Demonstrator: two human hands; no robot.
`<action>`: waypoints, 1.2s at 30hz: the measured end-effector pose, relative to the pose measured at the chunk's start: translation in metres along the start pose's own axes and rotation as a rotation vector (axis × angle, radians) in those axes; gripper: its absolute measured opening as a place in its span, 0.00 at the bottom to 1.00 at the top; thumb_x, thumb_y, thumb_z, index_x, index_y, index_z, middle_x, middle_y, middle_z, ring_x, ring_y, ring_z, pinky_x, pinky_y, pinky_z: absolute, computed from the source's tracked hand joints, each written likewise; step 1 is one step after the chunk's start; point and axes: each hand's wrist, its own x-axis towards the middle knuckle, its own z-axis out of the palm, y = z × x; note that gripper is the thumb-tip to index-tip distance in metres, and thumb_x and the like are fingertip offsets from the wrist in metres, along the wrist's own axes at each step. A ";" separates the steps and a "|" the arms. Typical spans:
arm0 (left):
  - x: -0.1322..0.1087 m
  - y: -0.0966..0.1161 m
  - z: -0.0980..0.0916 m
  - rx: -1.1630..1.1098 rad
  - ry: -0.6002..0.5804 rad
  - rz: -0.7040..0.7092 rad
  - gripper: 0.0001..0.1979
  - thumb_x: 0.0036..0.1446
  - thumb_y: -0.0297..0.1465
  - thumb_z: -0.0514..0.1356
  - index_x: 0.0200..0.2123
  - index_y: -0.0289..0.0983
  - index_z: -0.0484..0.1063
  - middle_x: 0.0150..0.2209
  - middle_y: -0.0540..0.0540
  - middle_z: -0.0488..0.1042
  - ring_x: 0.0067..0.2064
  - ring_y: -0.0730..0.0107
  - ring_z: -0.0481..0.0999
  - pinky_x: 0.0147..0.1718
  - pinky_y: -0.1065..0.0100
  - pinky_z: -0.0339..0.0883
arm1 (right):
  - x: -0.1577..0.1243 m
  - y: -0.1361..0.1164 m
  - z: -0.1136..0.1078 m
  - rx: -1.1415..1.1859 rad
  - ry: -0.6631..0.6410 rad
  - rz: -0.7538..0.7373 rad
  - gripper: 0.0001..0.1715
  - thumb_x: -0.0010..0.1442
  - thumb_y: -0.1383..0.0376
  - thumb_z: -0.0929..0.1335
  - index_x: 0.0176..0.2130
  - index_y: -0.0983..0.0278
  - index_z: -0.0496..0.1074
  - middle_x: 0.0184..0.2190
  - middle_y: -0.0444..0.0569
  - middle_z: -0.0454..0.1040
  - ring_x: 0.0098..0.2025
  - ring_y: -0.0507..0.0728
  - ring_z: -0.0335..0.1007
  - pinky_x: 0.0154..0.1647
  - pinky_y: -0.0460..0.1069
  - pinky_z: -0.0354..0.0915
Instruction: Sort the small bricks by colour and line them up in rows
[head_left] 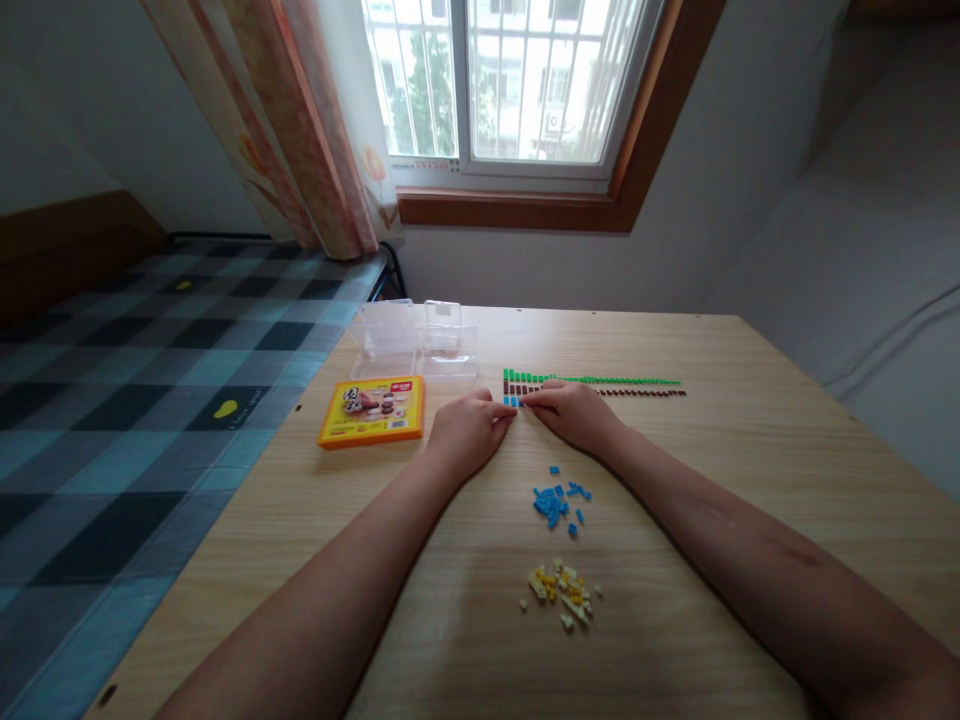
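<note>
My left hand (469, 430) rests on the wooden table, its fingers pinched together beside a short row of blue bricks (510, 402). My right hand (574, 412) meets that row from the right, fingertips together at its end; whatever they hold is too small to make out. Behind the blue row lie a long row of brown bricks (637, 393) and, farther back, a long row of green bricks (630, 380). Between my forearms is a loose pile of blue bricks (551, 505), and nearer to me a pile of yellow and cream bricks (574, 592).
An orange and yellow box (375, 410) lies left of my left hand. Clear plastic cases (450, 350) stand open behind it. The wooden table (787, 480) borders a bed with a checked cover (150, 400) on the left. A window is beyond.
</note>
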 end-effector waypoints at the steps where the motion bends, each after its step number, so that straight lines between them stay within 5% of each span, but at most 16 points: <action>1: 0.000 0.000 0.000 0.001 0.001 0.000 0.15 0.67 0.40 0.55 0.47 0.50 0.82 0.39 0.47 0.78 0.38 0.64 0.77 0.35 0.66 0.64 | 0.000 0.000 0.000 0.001 0.001 0.000 0.13 0.66 0.65 0.68 0.45 0.57 0.82 0.41 0.48 0.82 0.39 0.55 0.77 0.40 0.47 0.68; 22: 0.001 -0.001 0.000 -0.021 0.007 0.006 0.15 0.67 0.39 0.56 0.45 0.48 0.82 0.38 0.46 0.78 0.38 0.64 0.77 0.36 0.66 0.65 | -0.001 0.001 0.001 0.000 0.004 0.000 0.13 0.67 0.64 0.67 0.46 0.56 0.82 0.42 0.48 0.81 0.40 0.56 0.77 0.42 0.48 0.69; 27: -0.003 0.001 0.000 -0.226 0.078 0.179 0.12 0.64 0.33 0.57 0.42 0.42 0.82 0.36 0.46 0.78 0.36 0.67 0.75 0.38 0.67 0.66 | -0.002 0.001 0.002 0.067 0.066 -0.010 0.13 0.67 0.64 0.66 0.44 0.58 0.82 0.41 0.49 0.81 0.40 0.56 0.76 0.43 0.48 0.68; 32: -0.005 0.005 -0.003 -0.352 -0.045 0.285 0.07 0.57 0.29 0.60 0.33 0.40 0.80 0.26 0.50 0.74 0.30 0.70 0.71 0.32 0.69 0.62 | -0.004 -0.002 -0.002 0.145 0.102 0.009 0.12 0.66 0.62 0.67 0.40 0.62 0.80 0.31 0.48 0.79 0.29 0.52 0.70 0.33 0.46 0.62; 36: -0.003 0.006 -0.008 -0.281 -0.163 0.305 0.06 0.54 0.33 0.62 0.31 0.41 0.79 0.29 0.50 0.76 0.32 0.70 0.71 0.31 0.69 0.60 | -0.003 -0.003 -0.005 0.141 0.113 0.081 0.17 0.65 0.57 0.67 0.30 0.64 0.75 0.21 0.44 0.70 0.23 0.51 0.61 0.27 0.46 0.55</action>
